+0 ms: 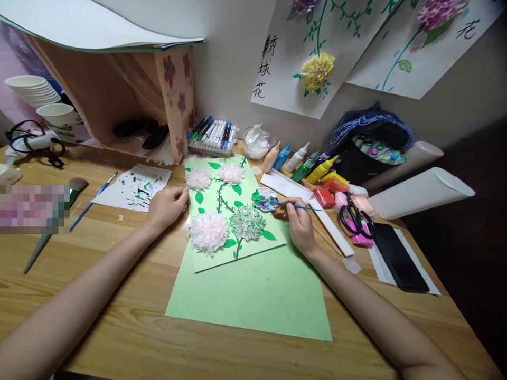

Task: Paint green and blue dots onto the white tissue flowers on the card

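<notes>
A light green board carries painted stems, leaves and raised paper flowers. Two pale pink flowers sit at its top, a larger pink flower at lower left, and a flower dabbed green at lower right. Against the board's left edge rests my left hand, fingers curled; what they hold, if anything, is hidden. My right hand is closed on a thin blue paintbrush. The brush's tip end points left, over a small paint palette smeared green, white and purple at the board's right edge.
A larger green sheet lies beneath the board. Paint bottles, scissors, a phone and a white tube crowd the right. A paint-spotted paper and another brush lie left. Markers stand behind.
</notes>
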Demonstrator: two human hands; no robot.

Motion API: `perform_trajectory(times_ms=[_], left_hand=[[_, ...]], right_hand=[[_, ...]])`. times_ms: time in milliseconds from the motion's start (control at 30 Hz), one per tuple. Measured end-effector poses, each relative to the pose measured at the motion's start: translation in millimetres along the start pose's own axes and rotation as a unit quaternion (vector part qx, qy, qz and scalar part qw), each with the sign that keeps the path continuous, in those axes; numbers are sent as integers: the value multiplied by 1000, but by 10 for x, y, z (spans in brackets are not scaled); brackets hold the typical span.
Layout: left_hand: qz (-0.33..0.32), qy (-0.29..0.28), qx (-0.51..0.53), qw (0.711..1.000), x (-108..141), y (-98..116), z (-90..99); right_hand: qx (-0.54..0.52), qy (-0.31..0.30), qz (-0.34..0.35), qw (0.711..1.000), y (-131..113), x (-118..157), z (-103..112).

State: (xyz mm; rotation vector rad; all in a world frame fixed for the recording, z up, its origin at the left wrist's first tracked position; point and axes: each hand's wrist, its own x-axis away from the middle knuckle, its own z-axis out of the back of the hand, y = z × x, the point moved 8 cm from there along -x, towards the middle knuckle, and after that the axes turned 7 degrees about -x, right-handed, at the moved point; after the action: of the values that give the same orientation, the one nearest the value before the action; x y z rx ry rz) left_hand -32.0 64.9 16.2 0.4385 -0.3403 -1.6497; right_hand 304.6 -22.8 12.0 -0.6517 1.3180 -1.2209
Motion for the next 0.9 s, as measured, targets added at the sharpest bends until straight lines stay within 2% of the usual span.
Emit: perform_trajectory(times_ms=[167, 333, 567, 667, 800, 900], left_hand=[[10, -5, 1, 1000, 5, -8, -5], [13, -4, -1, 1000, -4, -19, -14], [11, -1, -2, 1000, -5, -23, -17], [10, 3, -2, 1000, 1, -19, -6], [9, 3, 2, 1000, 4, -20, -9], [7, 7, 1, 1000, 5, -21, -9]], right_hand=[[-4, 17, 6, 1000, -7, 8, 38], [0, 2, 6, 1000, -2, 10, 14], [-3, 27, 21, 999, 3, 7, 61], [-15, 49, 48, 998, -50, 8, 92], [-110, 116, 94, 983, -196, 125, 142], [-162, 86, 147, 972, -371, 303, 43]])
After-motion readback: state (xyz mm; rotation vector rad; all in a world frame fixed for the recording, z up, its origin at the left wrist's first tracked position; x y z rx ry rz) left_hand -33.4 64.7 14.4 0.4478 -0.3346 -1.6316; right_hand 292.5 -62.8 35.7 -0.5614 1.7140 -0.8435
